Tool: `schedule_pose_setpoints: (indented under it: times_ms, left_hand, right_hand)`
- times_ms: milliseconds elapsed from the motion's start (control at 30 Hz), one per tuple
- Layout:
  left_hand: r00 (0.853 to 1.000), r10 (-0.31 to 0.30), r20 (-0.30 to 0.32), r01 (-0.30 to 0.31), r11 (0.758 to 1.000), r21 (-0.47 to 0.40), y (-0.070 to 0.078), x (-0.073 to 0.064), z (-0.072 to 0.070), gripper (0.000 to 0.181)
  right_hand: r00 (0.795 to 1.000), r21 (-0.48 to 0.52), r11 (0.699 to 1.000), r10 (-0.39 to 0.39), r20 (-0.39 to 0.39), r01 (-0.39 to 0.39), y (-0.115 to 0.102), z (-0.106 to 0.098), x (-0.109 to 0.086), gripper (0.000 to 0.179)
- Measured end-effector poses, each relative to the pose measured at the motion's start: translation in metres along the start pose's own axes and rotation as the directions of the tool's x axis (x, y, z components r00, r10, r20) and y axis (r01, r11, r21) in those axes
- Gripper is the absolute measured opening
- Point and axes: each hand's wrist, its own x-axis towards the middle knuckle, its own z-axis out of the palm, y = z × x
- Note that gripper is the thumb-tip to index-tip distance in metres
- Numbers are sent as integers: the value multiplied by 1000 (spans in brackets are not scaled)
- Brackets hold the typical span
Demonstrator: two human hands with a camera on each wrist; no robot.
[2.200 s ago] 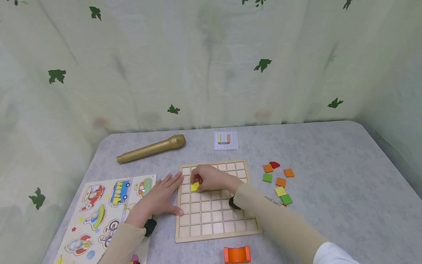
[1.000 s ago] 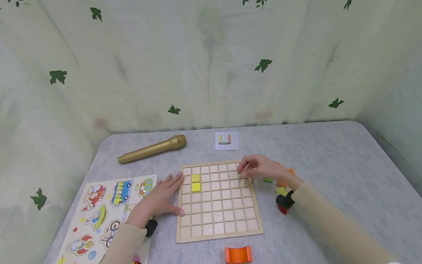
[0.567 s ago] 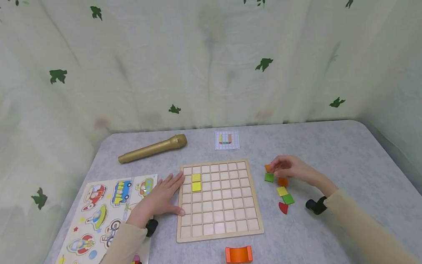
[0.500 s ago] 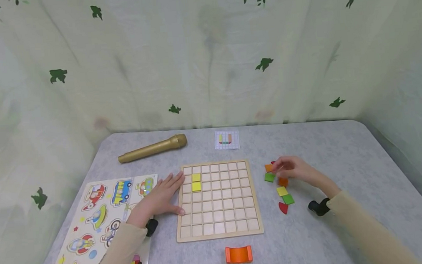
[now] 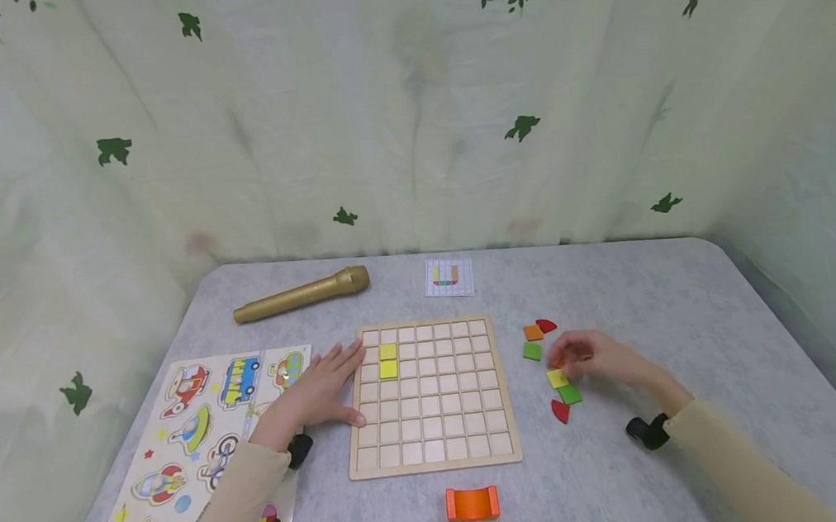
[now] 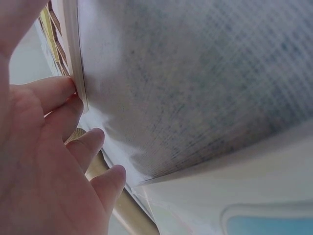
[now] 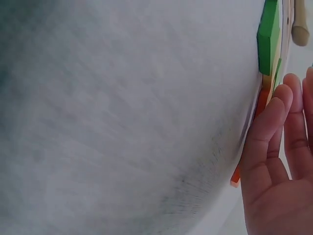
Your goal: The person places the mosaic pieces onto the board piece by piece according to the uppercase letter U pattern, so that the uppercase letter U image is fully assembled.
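Observation:
My left hand [image 5: 318,394] lies spread at the left edge of the wooden grid board [image 5: 357,465]; in the left wrist view its fingertips [image 6: 66,88] touch the board's side. Two yellow square tiles [image 5: 388,370] sit one above the other in the board's second column. My right hand [image 5: 606,358] is over the loose tiles to the right, its fingertips beside a loose yellow tile [image 5: 556,379] and partly covering an orange one. A green tile [image 5: 570,394] adjoins the yellow one. In the right wrist view, an orange tile [image 7: 261,100] is close to the thumb; no firm grip shows.
Red quarter-round pieces [image 5: 561,411], another green tile [image 5: 532,351] and an orange tile [image 5: 533,332] lie nearby. A pattern card [image 5: 449,277] and a gold microphone [image 5: 301,294] are behind the board. A picture puzzle [image 5: 204,462] lies left; an orange block [image 5: 472,504] is in front.
My right hand let go of the yellow tile on the board, moved right to the loose tiles, then slid slightly nearer me toward the yellow one. My left hand stayed still.

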Motion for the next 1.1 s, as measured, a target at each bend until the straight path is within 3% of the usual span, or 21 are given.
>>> schedule_pose_setpoints:
  times_ms: [233, 533, 1100]
  left_hand:
    - [1000, 10, -10, -10, 1000, 1, -1, -1, 1, 107]
    - [1000, 9, -15, -9, 1000, 9, -1, -1, 2, 108]
    - [1000, 14, -16, -14, 1000, 9, 0, 0, 1, 107]
  right_hand:
    - [998, -110, 992, -58, -34, 54, -3, 6, -6, 15]
    - [997, -241, 970, -46, -58, 31, -6, 12, -5, 23]
    - [990, -249, 962, -132, -58, 113, -3, 15, -4, 27]
